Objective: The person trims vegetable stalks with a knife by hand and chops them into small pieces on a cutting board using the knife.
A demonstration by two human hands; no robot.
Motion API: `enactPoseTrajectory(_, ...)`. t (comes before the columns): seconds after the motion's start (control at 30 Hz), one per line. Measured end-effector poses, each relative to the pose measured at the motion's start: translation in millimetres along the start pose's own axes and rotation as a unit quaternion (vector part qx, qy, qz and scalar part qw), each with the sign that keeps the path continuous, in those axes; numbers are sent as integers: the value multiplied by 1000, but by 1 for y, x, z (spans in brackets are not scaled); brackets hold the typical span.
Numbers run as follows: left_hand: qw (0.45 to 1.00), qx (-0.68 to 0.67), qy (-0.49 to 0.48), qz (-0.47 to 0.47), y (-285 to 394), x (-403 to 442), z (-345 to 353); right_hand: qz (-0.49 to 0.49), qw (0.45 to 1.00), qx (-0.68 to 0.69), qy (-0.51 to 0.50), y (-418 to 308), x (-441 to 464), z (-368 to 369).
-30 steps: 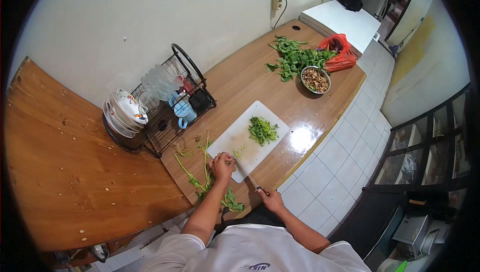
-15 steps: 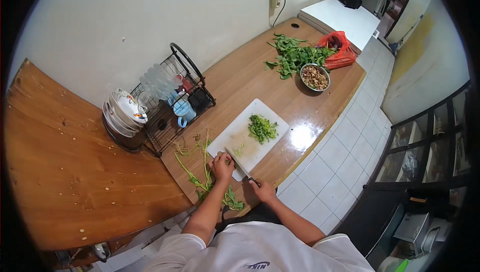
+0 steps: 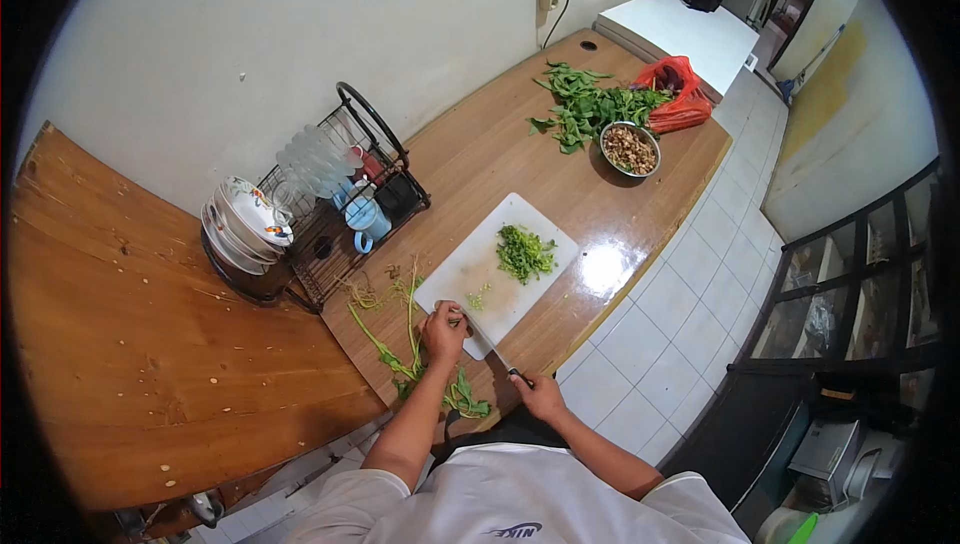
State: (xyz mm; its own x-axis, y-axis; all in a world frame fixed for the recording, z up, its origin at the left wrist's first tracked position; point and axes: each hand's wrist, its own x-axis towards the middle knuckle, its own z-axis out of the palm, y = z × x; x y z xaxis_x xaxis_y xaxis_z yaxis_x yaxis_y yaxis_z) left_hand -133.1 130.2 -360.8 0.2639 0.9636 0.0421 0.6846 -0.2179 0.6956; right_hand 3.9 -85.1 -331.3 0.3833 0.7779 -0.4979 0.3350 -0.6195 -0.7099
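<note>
Beyond the cutting board (image 3: 480, 254), a bowl (image 3: 604, 153) holds brown pieces (image 3: 630, 150).

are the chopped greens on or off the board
On: the chopped greens lie heaped on the white board, with paler bits nearer the left hand.

One left hand (image 3: 443, 334) and one right hand (image 3: 543, 398); one knife (image 3: 498, 354); one cutting board (image 3: 512, 212). Chopped greens (image 3: 526, 254) make one large heap, with one small scatter of bits (image 3: 479, 296) too fine to count. One metal bowl (image 3: 632, 178), one red bag (image 3: 683, 109), one dish rack (image 3: 318, 279), two tables. The stacked dishes (image 3: 238, 219) and glasses (image 3: 315, 164) overlap too much to count.
</note>
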Motion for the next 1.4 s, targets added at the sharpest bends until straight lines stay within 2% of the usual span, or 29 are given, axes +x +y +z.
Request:
enactPoseTrajectory(0.3,1000,9,9,18,-3,-1,1,-17,999,-33,13,-29,29,6)
enactPoseTrajectory(0.4,999,-40,-10,-26,-18,4,10,-46,998,-7,40,-24,36,14)
enactPoseTrajectory(0.5,999,-19,12,-36,-13,-2,6,-23,1000,3,-11,-20,16,4)
enactPoseTrajectory(0.6,999,-40,6,-31,-10,0,5,-41,999,15,20,-8,1,2)
enactPoseTrajectory(0.67,1000,-12,28,2,-11,-2,5,-19,1000,-4,13,7,4,7)
enactPoseTrajectory(0.77,999,-31,30,22,-20,-4,12,-36,998,-40,32,-1,12,8)
enactPoseTrajectory(0.87,999,26,21,24,-5,-8,1,-31,999,-38,12,-9,32,12)
enactPoseTrajectory(1.0,999,7,22,42,-13,-7,3,-24,999,-15,23,-23,34,14)
enactPoseTrajectory(1.07,1000,-7,-6,13,-15,-4,5,-10,1000,14,-4,-25,27,8)
enactPoseTrajectory(1.3,998,-53,15,-26,-19,4,15,5,1000,19,-19,5,7,11)
enactPoseTrajectory(1.37,998,46,38,28,-20,2,14,4,1000,16,-2,3,2,8)
enactPoseTrajectory(1.4,998,47,36,29,-19,1,13,5,1000,17,-2,2,2,8)
